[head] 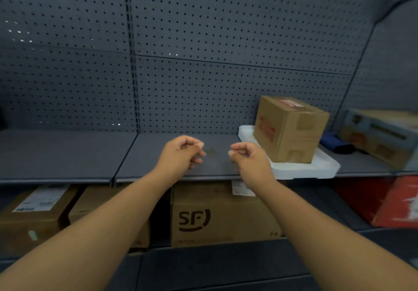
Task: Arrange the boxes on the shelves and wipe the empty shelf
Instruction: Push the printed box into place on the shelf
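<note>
A grey metal shelf (67,155) runs across the middle of the view, bare on its left and centre. On its right a brown cardboard box with red print (289,130) stands on a flat white foam tray (305,169). My left hand (181,155) and my right hand (251,158) hover side by side over the shelf's front edge, just left of the tray. Both have fingers curled in and hold nothing. A dark blue cloth-like item (334,142) lies behind the tray to the right.
A printed box (380,136) sits at the far right of the same shelf. On the shelf below are a labelled brown box (34,213), a second brown box (95,202), an "SF" carton (221,216) and a red box (393,202). Grey pegboard (203,41) backs the shelves.
</note>
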A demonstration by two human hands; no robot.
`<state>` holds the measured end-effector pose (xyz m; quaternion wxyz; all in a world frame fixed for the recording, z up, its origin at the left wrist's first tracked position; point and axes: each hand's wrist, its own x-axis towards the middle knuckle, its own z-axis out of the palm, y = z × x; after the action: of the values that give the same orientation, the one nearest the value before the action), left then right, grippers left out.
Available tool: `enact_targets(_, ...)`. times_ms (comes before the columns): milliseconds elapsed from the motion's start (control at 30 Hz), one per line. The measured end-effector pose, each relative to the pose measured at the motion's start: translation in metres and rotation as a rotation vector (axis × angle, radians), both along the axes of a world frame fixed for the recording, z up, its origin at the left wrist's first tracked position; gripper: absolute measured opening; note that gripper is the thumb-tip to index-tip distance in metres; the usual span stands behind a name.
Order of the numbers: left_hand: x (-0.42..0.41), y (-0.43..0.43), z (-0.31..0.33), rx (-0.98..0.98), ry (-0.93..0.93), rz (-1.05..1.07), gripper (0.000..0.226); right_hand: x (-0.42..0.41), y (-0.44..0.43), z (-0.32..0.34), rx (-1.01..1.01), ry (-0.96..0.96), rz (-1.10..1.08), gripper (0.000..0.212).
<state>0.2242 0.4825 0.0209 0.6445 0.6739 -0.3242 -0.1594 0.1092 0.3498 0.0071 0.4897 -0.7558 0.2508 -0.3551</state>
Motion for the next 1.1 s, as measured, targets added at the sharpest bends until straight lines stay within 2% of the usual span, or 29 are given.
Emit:
enact_targets(367, -0.054, -0.146, 0.027, -0.026, -0.058, -0.303, 0.01, -0.067, -0.109, 0.026, 0.023, -0.106, -0.281, 0.022)
enact_targets(600, -0.114, -0.23, 0.017, -0.022, -0.032, -0.46, 0.006, -0.128, -0.179, 0.023, -0.021, -0.071, -0.355, 0.019)
enact_targets(767, -0.169, -0.294, 0.009, -0.019, -0.009, -0.469, 0.009, -0.179, -0.247, 0.016, -0.036, -0.04, -0.343, 0.02)
enact_targets(1100, -0.249, -0.419, -0.006, 0.007, 0.01, -0.408, 0.006, -0.269, -0.368, 0.015, -0.11, 0.078, -0.385, 0.008)
